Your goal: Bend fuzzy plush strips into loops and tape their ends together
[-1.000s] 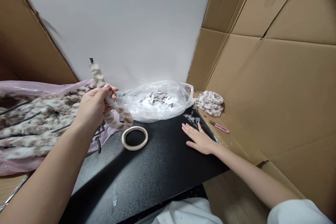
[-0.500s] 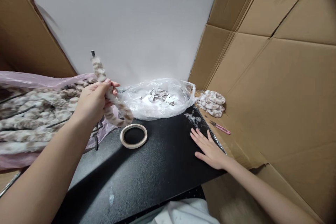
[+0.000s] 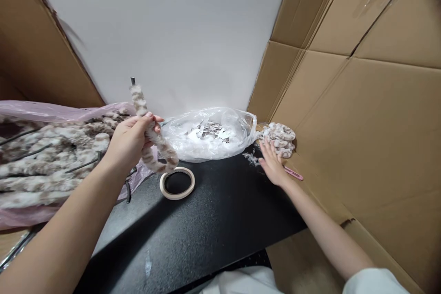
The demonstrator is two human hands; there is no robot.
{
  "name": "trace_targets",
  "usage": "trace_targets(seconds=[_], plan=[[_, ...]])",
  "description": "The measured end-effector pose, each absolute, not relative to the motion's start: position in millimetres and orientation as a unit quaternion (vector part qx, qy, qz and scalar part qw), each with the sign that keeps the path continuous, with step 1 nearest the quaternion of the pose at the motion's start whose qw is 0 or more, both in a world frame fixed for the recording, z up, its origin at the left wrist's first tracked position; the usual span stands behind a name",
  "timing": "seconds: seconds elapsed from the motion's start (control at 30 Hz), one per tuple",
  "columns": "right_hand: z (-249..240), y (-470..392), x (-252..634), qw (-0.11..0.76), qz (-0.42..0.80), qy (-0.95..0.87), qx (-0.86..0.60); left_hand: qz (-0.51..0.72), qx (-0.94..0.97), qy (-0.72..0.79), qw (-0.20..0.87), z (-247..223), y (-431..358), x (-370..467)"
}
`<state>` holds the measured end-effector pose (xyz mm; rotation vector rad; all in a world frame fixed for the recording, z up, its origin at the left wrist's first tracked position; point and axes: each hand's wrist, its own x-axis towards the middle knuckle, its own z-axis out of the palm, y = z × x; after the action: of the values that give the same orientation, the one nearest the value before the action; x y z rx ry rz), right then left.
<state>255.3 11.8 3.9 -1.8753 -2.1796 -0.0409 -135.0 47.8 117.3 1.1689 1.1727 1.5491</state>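
My left hand [image 3: 130, 140] is closed around a fuzzy fur-covered strip [image 3: 138, 100], mottled white and brown. A dark, thin end sticks out of its top, and its lower part curls in a loop above the roll of tape [image 3: 177, 196]. Over at the right, my right hand [image 3: 272, 164] is open with fingers outstretched, and its fingertips reach the near side of a bunched furry bundle [image 3: 284, 134]. Whether they touch it I cannot tell. Beside that wrist lies a pink thread snips [image 3: 293, 173], partly hidden by the hand.
A pink plastic bag [image 3: 65, 112] full of similar furry strips [image 3: 37, 181] with dark ends lies at the left. Against the wall rests a clear bag [image 3: 186, 149] of scraps. Loose fluff [image 3: 251, 159] is on the black tabletop [image 3: 220, 220]. Cardboard [image 3: 372, 133] stands at the right.
My right hand has moved forward from the black tabletop toward the furry bundle, now covering part of the snips. My left hand keeps its hold on the fuzzy strip; the view has shifted slightly.
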Motion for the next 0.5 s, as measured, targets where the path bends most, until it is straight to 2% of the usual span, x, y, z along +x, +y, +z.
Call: trace_targets(seconds=[0.1, 0.27, 0.37, 0.5], plan=[[8.5, -27.3, 269.4, 0.141, -0.01, -0.747, -0.649, 0.621, 0.474, 0.458, 0.425, 113.4, 52.0, -136.5], [-12.8, -79.8, 269.1, 0.04, 0.035, -0.79, -0.611, 0.611, 0.48, 0.466, 0.424, 109.1, 55.0, -136.1], [-21.8, -70.3, 260.9, 0.013, 0.041, -0.799, -0.6, 0.606, 0.478, 0.476, 0.423, 109.9, 52.4, -132.5], [-19.9, -20.4, 249.3, 0.022, 0.038, -0.788, -0.614, 0.598, 0.473, 0.492, 0.421, 112.3, 47.9, -128.0]])
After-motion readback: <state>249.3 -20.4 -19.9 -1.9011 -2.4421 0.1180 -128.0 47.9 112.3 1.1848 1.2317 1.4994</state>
